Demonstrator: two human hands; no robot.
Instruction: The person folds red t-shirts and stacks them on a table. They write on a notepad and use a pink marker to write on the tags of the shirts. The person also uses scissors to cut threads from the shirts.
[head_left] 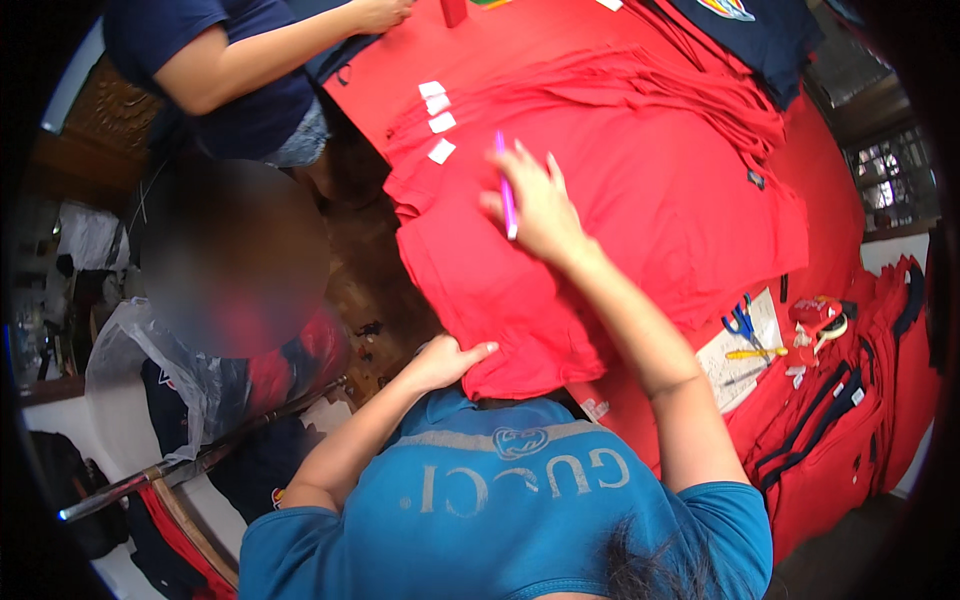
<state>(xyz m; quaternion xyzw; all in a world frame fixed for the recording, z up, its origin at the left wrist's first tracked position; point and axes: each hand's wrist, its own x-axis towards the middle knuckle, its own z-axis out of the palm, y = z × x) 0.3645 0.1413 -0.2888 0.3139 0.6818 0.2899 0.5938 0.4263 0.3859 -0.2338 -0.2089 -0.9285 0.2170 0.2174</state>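
Observation:
A stack of red shirts (640,190) lies spread over the table in front of me. At the lower left corner of the top shirt, my left hand (445,362) is closed on the cloth, its thumb on top and its fingers tucked below. Above the middle of the stack, my right hand (540,205) holds a purple pen (508,190). Small white labels (441,122) lie in a row on the red cloth beyond, left of the pen.
Blue scissors (738,318), a yellow cutter (755,353) and a tape roll (832,328) lie at right by a paper sheet (770,328). More red garments (840,450) are piled there. Another person's arm (270,50) reaches in at the far left. A plastic bag (130,370) stands left.

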